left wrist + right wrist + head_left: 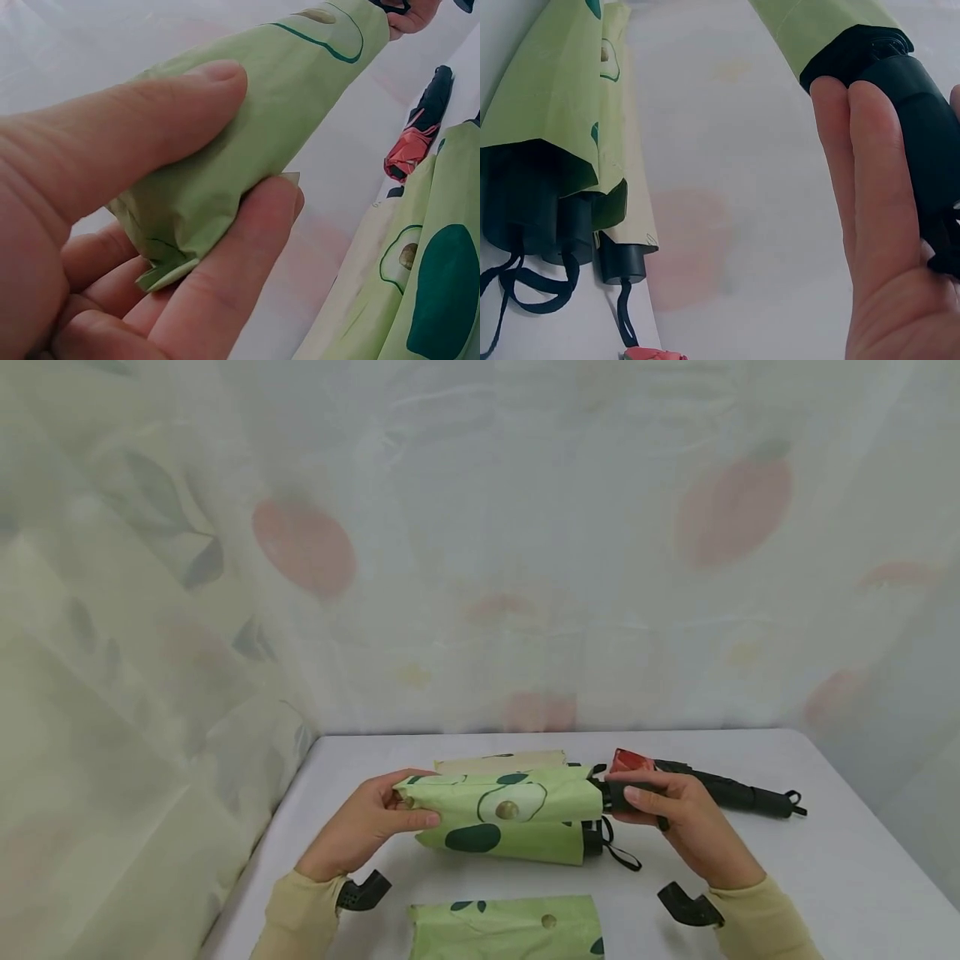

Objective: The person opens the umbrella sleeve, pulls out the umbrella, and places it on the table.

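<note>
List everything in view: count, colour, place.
Table: 1, white, under the items.
Held umbrella: 1, green and black, centre of head view.
Blotched umbrella: 1, green and black, on table, just below the held one in head view.
Avocado-print umbrella: 1, green, on table between blotched and cream ones.
Cream umbrella: 1, cream and black, on table, far side.
Folded item: 1, black and red, on table, far right.
Printed item: 1, green, on table, near side, cut off.
Cloth: panels uncountable, pale with red prints, around table.
Sleeves: 2, beige, forearms.
Wrist mounts: 2, black, wrists.
Left hand: 1, bare, gripping held umbrella's cloth end.
Right hand: 1, bare, gripping its black handle.
</note>
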`<act>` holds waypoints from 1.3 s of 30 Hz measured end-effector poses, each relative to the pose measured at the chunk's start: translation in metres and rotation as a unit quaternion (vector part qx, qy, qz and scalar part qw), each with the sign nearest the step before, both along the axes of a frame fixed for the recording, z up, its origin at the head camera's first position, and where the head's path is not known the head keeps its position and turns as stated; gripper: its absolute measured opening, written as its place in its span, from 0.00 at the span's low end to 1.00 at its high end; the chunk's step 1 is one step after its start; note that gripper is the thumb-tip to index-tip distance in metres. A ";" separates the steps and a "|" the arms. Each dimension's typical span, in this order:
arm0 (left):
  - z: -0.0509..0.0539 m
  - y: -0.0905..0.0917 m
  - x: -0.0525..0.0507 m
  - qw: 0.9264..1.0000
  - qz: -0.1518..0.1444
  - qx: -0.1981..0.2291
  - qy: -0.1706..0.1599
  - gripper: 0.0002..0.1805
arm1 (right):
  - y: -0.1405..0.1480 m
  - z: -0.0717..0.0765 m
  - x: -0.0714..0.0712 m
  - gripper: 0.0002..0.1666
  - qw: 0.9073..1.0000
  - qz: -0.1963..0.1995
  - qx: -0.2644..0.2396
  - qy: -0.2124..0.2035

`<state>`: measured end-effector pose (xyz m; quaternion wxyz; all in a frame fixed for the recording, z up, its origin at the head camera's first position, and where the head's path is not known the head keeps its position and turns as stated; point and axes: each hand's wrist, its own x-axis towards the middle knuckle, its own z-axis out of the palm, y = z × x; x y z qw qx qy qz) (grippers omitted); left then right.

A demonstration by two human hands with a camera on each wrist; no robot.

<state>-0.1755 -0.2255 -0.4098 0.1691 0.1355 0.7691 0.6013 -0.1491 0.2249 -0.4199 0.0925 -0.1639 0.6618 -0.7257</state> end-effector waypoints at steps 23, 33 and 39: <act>-0.003 -0.008 -0.002 0.998 -0.036 0.051 0.007 0.28 | 0.008 -0.001 -0.001 0.22 1.000 0.009 -0.001 0.007; -0.003 -0.011 -0.004 0.999 -0.026 0.037 -0.007 0.29 | 0.008 0.001 -0.004 0.21 1.000 0.013 -0.003 0.011; -0.003 -0.021 -0.005 0.999 -0.022 0.031 0.001 0.28 | 0.010 0.003 -0.005 0.22 1.000 0.006 0.008 0.012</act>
